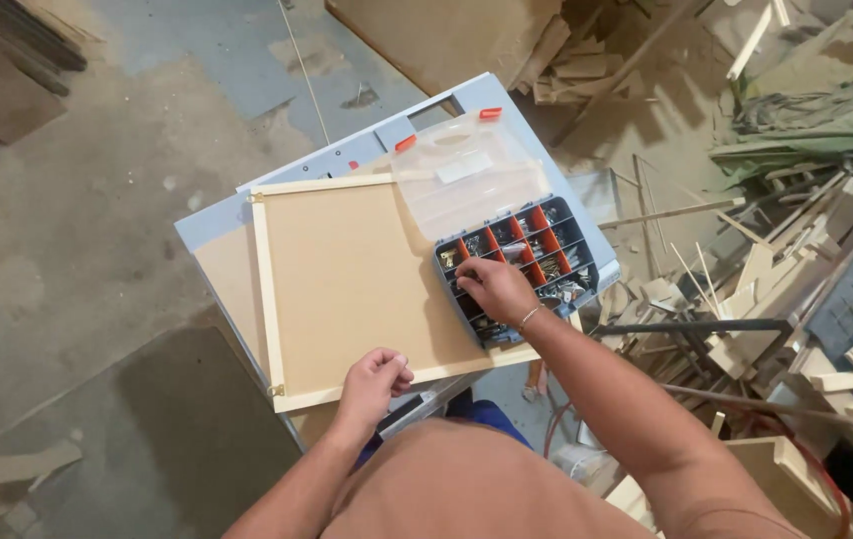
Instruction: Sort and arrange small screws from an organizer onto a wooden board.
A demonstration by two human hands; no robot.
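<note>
A framed brown board (347, 279) with pale wooden edges lies flat on a grey-blue table (209, 226). At its right edge sits a grey parts organiser (546, 245) with orange dividers and small metal hardware, its clear lid (468, 175) flipped open behind it. My right hand (494, 289) reaches into the organiser's near compartments, fingers curled down among the small pieces. My left hand (375, 381) rests at the board's near edge in a loose fist, fingertips pinched together; whether it holds anything I cannot tell.
Heaps of wood offcuts and strips (746, 299) crowd the floor to the right and behind. A large board (446, 35) leans at the top. Dusty concrete floor (97, 200) lies to the left. A metal bar (696, 327) runs near my right arm.
</note>
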